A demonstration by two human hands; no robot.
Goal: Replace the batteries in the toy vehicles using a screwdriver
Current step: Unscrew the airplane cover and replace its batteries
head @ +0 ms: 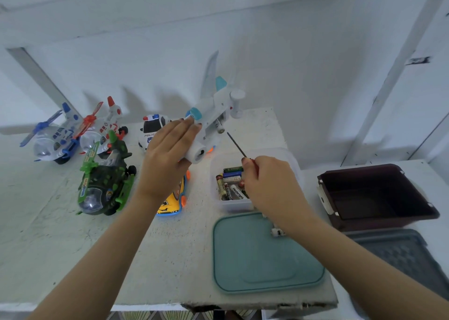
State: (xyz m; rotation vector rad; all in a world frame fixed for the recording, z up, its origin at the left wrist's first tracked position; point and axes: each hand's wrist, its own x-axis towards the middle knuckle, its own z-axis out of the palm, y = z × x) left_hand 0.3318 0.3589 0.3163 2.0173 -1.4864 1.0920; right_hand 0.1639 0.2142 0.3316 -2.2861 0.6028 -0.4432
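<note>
Two grips busy: my left grip (167,157) clutches white toy plane (211,110) belly-up above surface (48,234); my right grip (267,183) pinches screwdriver (237,145), tip near exposed battery (220,125). I'd lever gently, plane steady.

Pretty plain spot: a white painted wall (291,52) runs behind everything, with a flat ledge (170,11) across the top of it. Two white struts lean along it on a slant, the left strut (36,76) rising toward the upper left and the right strut (398,59) toward the upper right. There's a small dark mark (418,60) on the wall just beside the right one. The table (48,247) is whitish, scuffed and speckled, and its front edge (243,305) looks chipped and dark in places. A second white surface (431,181) sits off to the right. The light's cool and soft, kinda bluish, leaving blurry grey shadows on the wall.
</note>
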